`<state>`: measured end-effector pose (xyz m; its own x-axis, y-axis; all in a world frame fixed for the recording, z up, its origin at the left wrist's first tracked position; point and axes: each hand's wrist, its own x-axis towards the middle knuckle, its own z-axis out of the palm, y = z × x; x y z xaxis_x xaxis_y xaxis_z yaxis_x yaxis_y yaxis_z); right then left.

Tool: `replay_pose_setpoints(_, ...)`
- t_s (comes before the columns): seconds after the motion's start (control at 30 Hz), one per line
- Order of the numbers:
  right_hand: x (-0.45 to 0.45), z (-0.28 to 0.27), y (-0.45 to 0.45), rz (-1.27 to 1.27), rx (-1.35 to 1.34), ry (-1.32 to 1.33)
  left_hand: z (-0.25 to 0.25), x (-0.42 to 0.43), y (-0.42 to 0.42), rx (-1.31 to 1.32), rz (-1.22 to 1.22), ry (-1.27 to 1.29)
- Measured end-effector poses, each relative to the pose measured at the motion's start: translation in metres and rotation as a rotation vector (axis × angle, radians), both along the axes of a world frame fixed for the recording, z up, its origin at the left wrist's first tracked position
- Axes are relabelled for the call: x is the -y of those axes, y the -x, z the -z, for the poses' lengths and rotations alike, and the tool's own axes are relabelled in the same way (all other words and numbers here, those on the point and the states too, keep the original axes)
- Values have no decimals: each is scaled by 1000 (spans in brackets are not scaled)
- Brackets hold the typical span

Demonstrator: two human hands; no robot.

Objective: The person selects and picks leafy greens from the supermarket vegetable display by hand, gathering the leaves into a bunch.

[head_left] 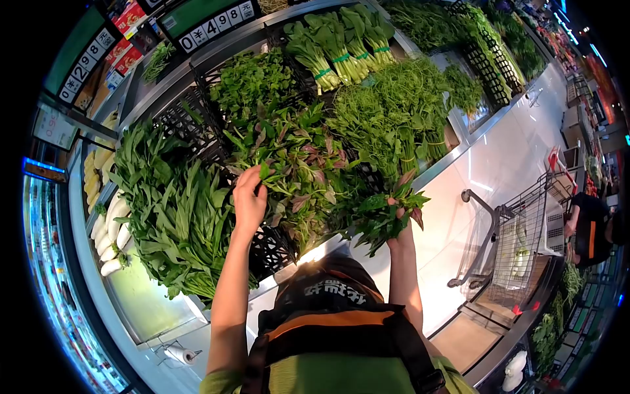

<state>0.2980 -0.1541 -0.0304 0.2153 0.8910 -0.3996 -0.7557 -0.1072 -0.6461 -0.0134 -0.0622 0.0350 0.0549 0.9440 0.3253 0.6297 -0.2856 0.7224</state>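
Observation:
My right hand (398,217) is closed around a bunch of leafy greens (374,220), dark green with some purplish leaves, held at the front edge of the display. My left hand (249,202) reaches over the left side of a heap of purple-and-green leafy greens (302,171). Its fingers are curled, and a small bright leafy sprig (265,172) shows at the fingertips; the rest of the grip is hidden. Just left of that hand lies a large pile of long-leaved greens (177,223).
Behind lie banded bok choy (344,56) and fine-stemmed greens (394,111); white radishes (113,226) are at left. A black crate (270,253) shows beneath. Price signs (216,26) stand at the back. To the right are a shopping cart (522,243) and another person (590,230).

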Motion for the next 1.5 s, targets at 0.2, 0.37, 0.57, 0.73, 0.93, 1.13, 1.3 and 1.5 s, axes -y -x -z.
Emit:
replay_pose_setpoints(0.2,-2,3,-8,6,19,-39,-3,11,-16,86,66,1)
replay_pose_setpoints(0.37,1,19,-10,-22,2,-5,0,20,-20,250,52,145)
replay_pose_setpoints(0.57,3,17,11,-88,-72,-7,3,19,-24,353,42,143)
replay_pose_setpoints(0.73,-6,-12,36,-312,1,-37,-3,18,-29,348,55,125)
replay_pose_setpoints(0.93,-16,-14,65,-423,-133,-140,-15,16,-38,340,67,89)
replay_pose_setpoints(1.13,-26,-14,79,-508,-218,-52,-24,16,-46,290,98,113)
replay_pose_setpoints(1.3,-33,-49,82,-512,-95,-58,-22,15,-45,304,102,141)
replay_pose_setpoints(1.5,-32,-38,69,-429,-28,-89,-22,10,-39,476,106,276)
